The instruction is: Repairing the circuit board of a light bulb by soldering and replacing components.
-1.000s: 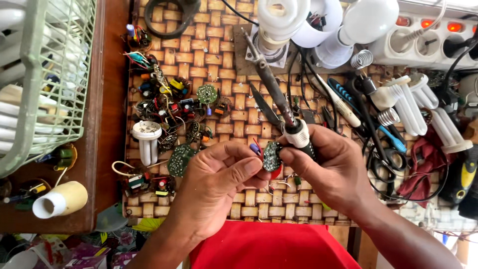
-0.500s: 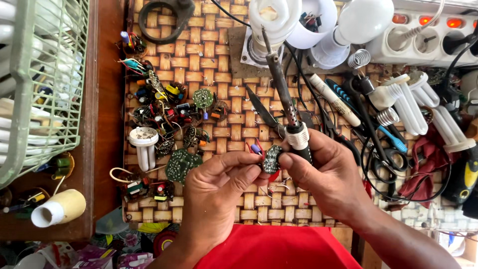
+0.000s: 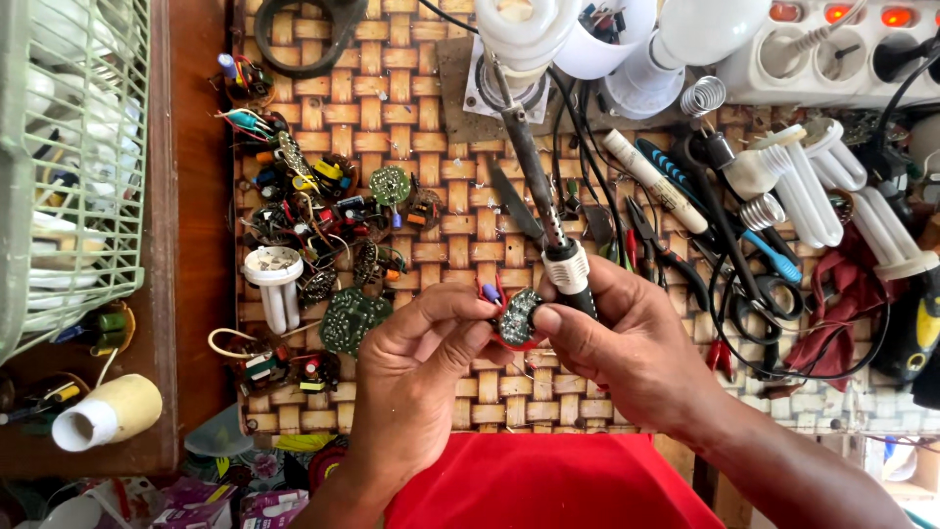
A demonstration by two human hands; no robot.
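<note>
We held a small round circuit board [image 3: 517,317] between both hands, just above the woven mat [image 3: 411,127] that covered the desk. Our left hand [image 3: 416,377] pinched the board's left edge, thumb and forefinger closed on it, with red and blue parts showing just beside the fingertips. Our right hand [image 3: 627,348] pressed its thumb against the board's right edge while its other fingers wrapped the handle of a soldering iron [image 3: 543,211]. The iron's metal shaft pointed away from us, toward a white spiral lamp [image 3: 524,29] at the far edge of the mat.

To the left of our hands lay a pile of loose circuit boards [image 3: 323,235], a green round board [image 3: 352,318] among them, and a small white tube lamp [image 3: 274,284] just beside it. A pale green wire basket [image 3: 73,167] stood at the far left, with a cream lamp base [image 3: 108,411] lying near it. To the right we saw pliers [image 3: 666,250], a white marker-like tube [image 3: 654,181], a blue-handled tool [image 3: 769,257], more white tube lamps [image 3: 813,186] and a dark red cloth [image 3: 842,304]. A white power strip [image 3: 832,49] with lit red switches sat at the far right corner. A red cloth [image 3: 548,485] lay below our wrists.
</note>
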